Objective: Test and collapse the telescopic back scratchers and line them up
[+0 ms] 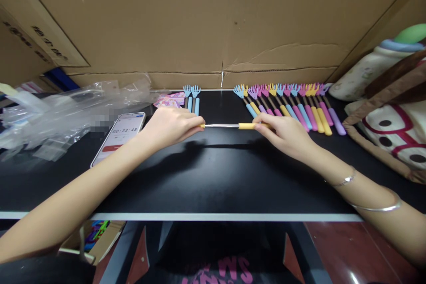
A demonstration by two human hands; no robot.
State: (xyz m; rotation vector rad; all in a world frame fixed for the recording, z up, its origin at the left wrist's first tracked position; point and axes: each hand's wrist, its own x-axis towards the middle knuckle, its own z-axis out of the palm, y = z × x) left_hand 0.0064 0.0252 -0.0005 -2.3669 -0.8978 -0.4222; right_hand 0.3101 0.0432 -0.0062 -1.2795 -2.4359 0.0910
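Observation:
Between my two hands a yellow back scratcher is held level above the black table, its silver metal rod showing in the middle. My left hand is closed around the scratcher's left end, which is mostly hidden in the fingers. My right hand pinches the yellow handle at the other end. Beyond my right hand lies a row of several back scratchers with blue, yellow, pink and purple handles. Behind my left hand are two blue back scratchers side by side.
Clear plastic bags lie at the left, near a phone showing a timer. Pink printed cards are by the cardboard wall. A cloth bag and a white bottle stand at the right. Below is an open box.

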